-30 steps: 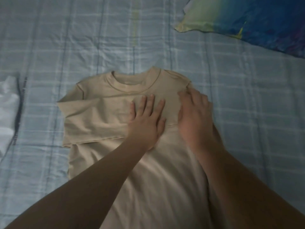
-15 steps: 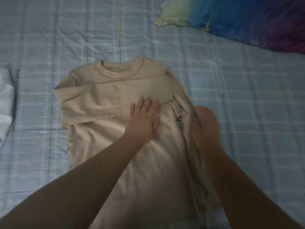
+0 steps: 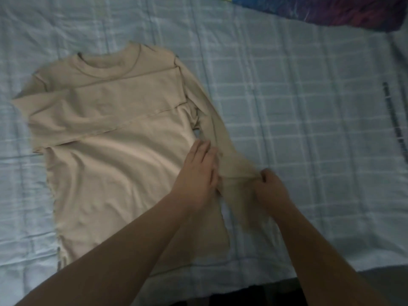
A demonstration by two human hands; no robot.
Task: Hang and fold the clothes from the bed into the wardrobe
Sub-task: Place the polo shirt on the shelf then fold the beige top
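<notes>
Shirt [image 3: 114, 164] laid flat on bed [image 3: 309, 129], folded sleeve [image 3: 99, 111] across chest. Left hand [image 3: 198, 171] moved from chest to side edge, pressed flat, fingers straight. Free sleeve [image 3: 212, 115] drawn out, pinched by right hand [image 3: 271, 186]. Second sleeve fold judged next.

Both bare forearms reach forward from the lower edge and draw closer toward the wrists. The left grip [image 3: 198, 171] lies palm down, fingers straight and close together, pressed flat on the beige shirt [image 3: 114, 164]. Just right of it, the right grip [image 3: 272, 186] is curled, knuckles up, pinching the shirt's sleeve [image 3: 237, 168] at its upper left edge. The two grips sit near each other, apart, with sleeve fabric between them.
</notes>
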